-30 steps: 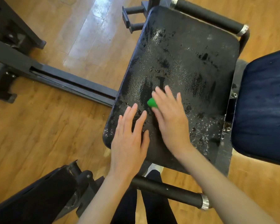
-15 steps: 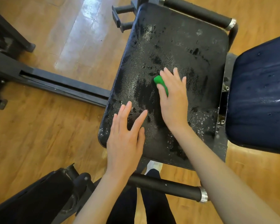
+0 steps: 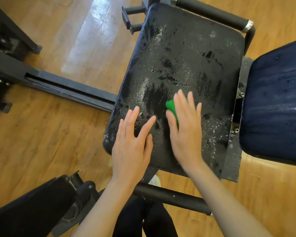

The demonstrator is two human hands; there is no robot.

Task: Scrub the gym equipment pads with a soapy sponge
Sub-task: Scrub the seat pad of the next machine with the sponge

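Observation:
A black seat pad (image 3: 191, 53), wet and speckled with suds, fills the middle of the view. My right hand (image 3: 184, 127) lies flat on a green sponge (image 3: 170, 105) and presses it onto the middle of the pad; only the sponge's left edge shows beside my thumb. The hand is blurred by motion. Near the pad's front left corner my left hand (image 3: 132, 141) rests flat on the surface with fingers spread, a little left of the sponge. A dark blue pad (image 3: 277, 100), also wet, sits at the right.
Black foam-covered bars run past the pad's far edge (image 3: 212, 13) and near edge (image 3: 171, 197). A black frame rail (image 3: 67, 88) crosses the wooden floor (image 3: 41, 142) at left. Another black pad (image 3: 29, 211) is at lower left. My dark-trousered legs (image 3: 143, 219) stand below.
My right hand slid the sponge away across the pad, then back toward me. The left hand stayed pressed near the front left corner.

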